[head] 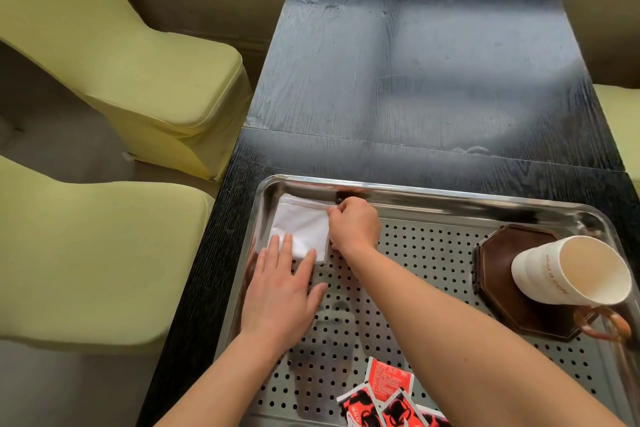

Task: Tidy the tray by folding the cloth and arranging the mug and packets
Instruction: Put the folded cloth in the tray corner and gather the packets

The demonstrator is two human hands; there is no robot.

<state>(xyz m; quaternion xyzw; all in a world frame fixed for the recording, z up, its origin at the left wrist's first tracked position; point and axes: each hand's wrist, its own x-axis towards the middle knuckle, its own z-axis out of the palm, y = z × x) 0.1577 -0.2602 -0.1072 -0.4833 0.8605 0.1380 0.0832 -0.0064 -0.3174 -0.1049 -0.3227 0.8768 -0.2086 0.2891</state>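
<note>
A white cloth [300, 226], folded into a small square, lies in the far left corner of the perforated steel tray [429, 199]. My left hand [281, 291] lies flat with its fingertips pressing the cloth's near edge. My right hand [355, 225] pinches the cloth's far right corner between curled fingers. A white mug [568, 274] with an amber handle stands on a dark octagonal coaster [502, 253] at the tray's right side. Several red and black packets [384, 399] lie loose near the tray's front edge, partly cut off by the frame.
The tray rests on a dark wooden table [415, 62] that stretches away from me. Two yellow-green covered chairs [114, 55] stand to the left of the table. Another chair edge [623, 121] shows at the right.
</note>
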